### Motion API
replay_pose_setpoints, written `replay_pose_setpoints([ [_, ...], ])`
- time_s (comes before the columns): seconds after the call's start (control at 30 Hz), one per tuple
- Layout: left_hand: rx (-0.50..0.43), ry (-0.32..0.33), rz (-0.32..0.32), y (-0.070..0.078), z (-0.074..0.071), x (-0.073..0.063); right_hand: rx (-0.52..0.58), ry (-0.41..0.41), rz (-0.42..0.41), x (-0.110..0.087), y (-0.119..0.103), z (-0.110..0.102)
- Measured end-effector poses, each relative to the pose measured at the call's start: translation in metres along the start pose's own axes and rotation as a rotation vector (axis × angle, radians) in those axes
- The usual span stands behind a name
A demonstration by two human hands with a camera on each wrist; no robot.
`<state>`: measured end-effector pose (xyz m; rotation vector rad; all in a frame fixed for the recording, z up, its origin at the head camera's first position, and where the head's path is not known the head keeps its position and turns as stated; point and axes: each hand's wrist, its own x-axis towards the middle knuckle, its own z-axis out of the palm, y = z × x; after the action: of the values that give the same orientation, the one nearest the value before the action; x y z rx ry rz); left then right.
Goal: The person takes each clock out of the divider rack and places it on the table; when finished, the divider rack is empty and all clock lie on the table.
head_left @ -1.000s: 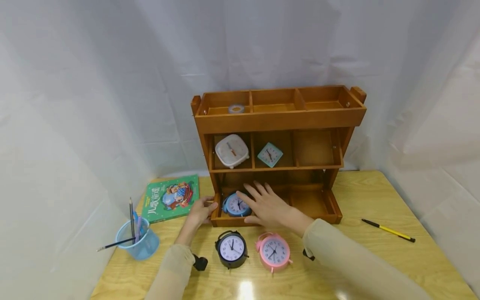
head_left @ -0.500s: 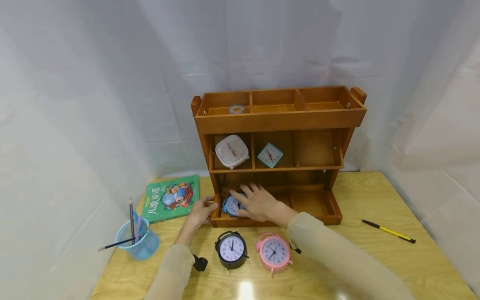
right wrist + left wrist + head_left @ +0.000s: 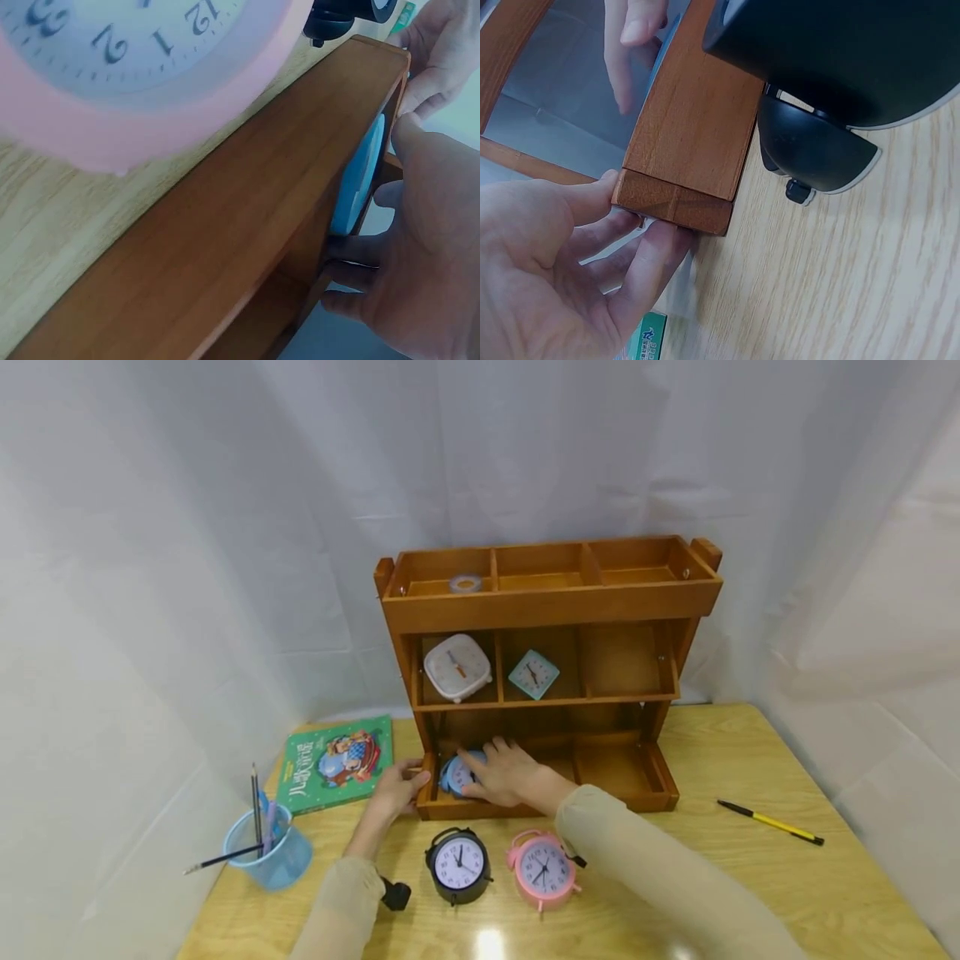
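A blue alarm clock leans in the left compartment of the bottom tier of a brown wooden shelf. Over it lies my right hand, its thumb and bent fingers spanning the clock and hiding much of its dial. In the right wrist view, fingertips are at the clock's lower edge. My left hand grips the shelf's bottom left end; the left wrist view shows thumb and fingers on the corner of the wood. A black alarm clock and a pink alarm clock stand in front.
The middle tier holds a white clock and a mint square clock. A tape roll lies on top. A green book and a blue pen cup are left; a yellow-black pen lies right.
My right hand has moved left from beside the blue alarm clock and its fingers have closed in over it. My left hand stays on the shelf's end. The head view has shifted slightly.
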<state>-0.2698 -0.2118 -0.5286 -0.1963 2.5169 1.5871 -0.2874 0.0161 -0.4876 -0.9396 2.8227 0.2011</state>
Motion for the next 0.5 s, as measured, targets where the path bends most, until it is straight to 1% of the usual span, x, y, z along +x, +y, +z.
replay_pose_setpoints([
  [0.13, -0.020, 0.009, -0.010, 0.0012, 0.0011, -0.0001, -0.006, 0.007, -0.009, 0.0032, -0.0003, 0.0012],
  [0.33, -0.026, 0.014, 0.000, 0.0030, 0.0026, -0.0013, 0.015, -0.004, -0.009, 0.0072, -0.0002, 0.0025],
  [0.4, -0.028, 0.013, 0.000, 0.0029, 0.0027, -0.0017, 0.037, -0.010, -0.007, 0.0082, 0.0000, 0.0024],
  [0.5, -0.027, 0.008, 0.002, 0.0024, 0.0023, -0.0024, 0.098, -0.004, 0.000, 0.0095, -0.0001, 0.0026],
])
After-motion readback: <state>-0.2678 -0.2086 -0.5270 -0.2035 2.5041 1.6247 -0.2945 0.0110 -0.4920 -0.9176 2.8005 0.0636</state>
